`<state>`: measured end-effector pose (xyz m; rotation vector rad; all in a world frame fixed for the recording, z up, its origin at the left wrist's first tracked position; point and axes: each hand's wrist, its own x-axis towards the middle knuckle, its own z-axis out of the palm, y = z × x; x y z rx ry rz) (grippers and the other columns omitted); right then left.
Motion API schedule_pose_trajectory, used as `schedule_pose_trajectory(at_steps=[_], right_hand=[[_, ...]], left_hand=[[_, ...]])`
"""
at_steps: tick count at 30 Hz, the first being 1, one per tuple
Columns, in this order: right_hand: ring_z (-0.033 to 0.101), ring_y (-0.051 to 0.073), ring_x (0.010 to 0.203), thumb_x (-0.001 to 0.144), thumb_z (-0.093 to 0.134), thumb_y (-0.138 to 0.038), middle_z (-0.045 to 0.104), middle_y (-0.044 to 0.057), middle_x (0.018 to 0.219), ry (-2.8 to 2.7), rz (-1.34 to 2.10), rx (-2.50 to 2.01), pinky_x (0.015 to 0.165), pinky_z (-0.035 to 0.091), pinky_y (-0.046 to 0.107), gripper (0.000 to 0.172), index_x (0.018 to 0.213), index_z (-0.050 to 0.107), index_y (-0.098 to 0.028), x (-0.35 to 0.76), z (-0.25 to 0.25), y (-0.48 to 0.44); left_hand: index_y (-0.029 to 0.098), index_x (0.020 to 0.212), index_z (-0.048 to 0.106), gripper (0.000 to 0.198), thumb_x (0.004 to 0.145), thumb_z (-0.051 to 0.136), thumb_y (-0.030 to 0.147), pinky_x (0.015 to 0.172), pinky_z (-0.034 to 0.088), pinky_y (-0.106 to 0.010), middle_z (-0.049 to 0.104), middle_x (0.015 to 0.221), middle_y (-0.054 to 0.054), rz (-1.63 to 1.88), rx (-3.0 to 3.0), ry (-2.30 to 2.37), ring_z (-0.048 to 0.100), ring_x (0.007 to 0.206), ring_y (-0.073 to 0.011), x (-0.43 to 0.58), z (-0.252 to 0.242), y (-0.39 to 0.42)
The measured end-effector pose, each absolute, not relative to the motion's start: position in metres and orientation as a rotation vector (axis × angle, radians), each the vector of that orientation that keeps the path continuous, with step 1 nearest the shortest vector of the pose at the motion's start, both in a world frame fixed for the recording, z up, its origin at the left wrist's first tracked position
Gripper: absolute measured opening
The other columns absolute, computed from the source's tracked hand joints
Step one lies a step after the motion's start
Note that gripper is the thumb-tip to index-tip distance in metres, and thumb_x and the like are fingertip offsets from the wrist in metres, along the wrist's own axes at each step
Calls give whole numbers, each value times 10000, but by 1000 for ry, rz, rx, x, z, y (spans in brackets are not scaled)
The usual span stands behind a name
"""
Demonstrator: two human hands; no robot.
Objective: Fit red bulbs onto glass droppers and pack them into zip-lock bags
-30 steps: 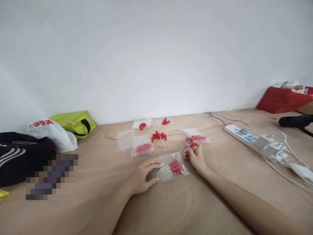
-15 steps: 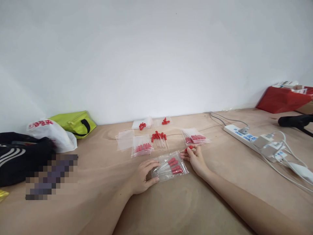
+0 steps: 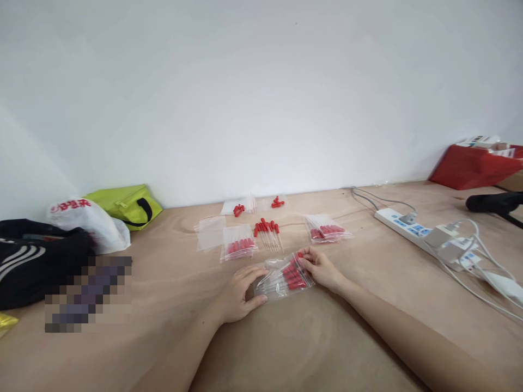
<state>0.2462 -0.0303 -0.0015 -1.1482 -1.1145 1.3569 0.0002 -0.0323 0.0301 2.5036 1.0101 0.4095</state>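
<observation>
A clear zip bag [image 3: 269,283] lies flat in front of me, with several red-bulbed droppers [image 3: 295,272] inside, bulbs toward the right. My left hand [image 3: 245,288] holds the bag's left end, fingers on its upper edge and thumb at the lower one. At the bag's right end my right hand [image 3: 317,267] is closed in a pinch on the red bulb of another dropper [image 3: 300,255]. Its stem points left into the bag, partly hidden by the plastic and glare. Just beyond, a loose row of droppers [image 3: 266,227] rests on the table.
Filled bags lie at left [image 3: 240,245] and right [image 3: 330,232]. Empty bags [image 3: 211,233] and small piles of red bulbs [image 3: 238,209] are farther back. A power strip [image 3: 402,226] with cables stands right; a black bag [image 3: 41,261] and green bag [image 3: 126,204] sit left.
My right hand has moved left to the bag's right end, bringing the dropper from outside the bag into it. My left hand has stayed on the bag.
</observation>
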Motion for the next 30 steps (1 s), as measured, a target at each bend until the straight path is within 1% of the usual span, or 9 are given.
schedule_pose_trajectory(at_steps=[2,7,10,15,19,21,23,26,30], right_hand=[[538,99,500,594,667,-439,604,-29,634,-1177,1352,-1142,496,428,240,361,803,539,-174,246,-4,-29],[621,177,637,636,609,-509,660,35,711,-1231,1385,-1090,643,489,334,385,781,596,-152,241,-6,-28],[631,187,590,645,606,-496,661,33,687,-1154,1403,-1074,596,504,354,374,809,552,-165,238,-5,-29],[598,133,515,667,598,-424,640,10,648,-1180,1399,-1093,502,476,269,281,746,504,-171,241,-4,-27],[474,72,383,676,584,-429,548,-60,528,-1216,1347,-1177,360,359,182,287,798,508,-181,248,-2,-24],[430,61,354,684,573,-454,498,-78,484,-1212,1275,-1243,338,327,173,299,791,509,-182,250,-1,-24],[461,68,385,694,556,-483,527,-57,516,-1234,1297,-1247,359,349,179,327,795,521,-174,249,0,-25],[545,97,494,672,578,-496,604,-7,661,-1254,1408,-1184,407,396,196,386,868,529,-167,246,1,-26],[474,68,408,636,628,-447,583,-20,683,-1172,1291,-1265,346,354,194,372,865,505,-181,247,0,-24]], left_hand=[[226,1195,444,448,773,539,341,984,328,-424,489,1244,-77,405,2505,1014,417,1163,-240,0,30,-32],[225,1198,445,451,773,537,343,981,332,-428,493,1240,-77,413,2506,1020,414,1166,-243,0,31,-33],[220,1189,456,448,768,544,346,978,336,-426,500,1232,-79,414,2505,1024,420,1160,-244,1,32,-33],[222,1183,462,430,774,536,330,979,337,-419,504,1229,-77,425,2498,1016,425,1158,-239,1,33,-33],[224,1189,456,433,774,538,317,983,334,-415,494,1242,-73,423,2498,1013,419,1164,-235,0,32,-33],[221,1191,454,436,775,539,317,987,330,-413,485,1250,-74,414,2496,1005,416,1167,-233,0,33,-33],[223,1191,454,432,778,535,316,991,326,-416,479,1256,-73,405,2494,1003,412,1171,-232,1,33,-33],[228,1189,456,428,780,533,329,992,322,-423,483,1253,-74,399,2497,1007,407,1175,-236,1,33,-33],[226,1189,455,432,776,539,325,992,322,-415,487,1249,-71,396,2498,1013,408,1174,-231,1,33,-33]])
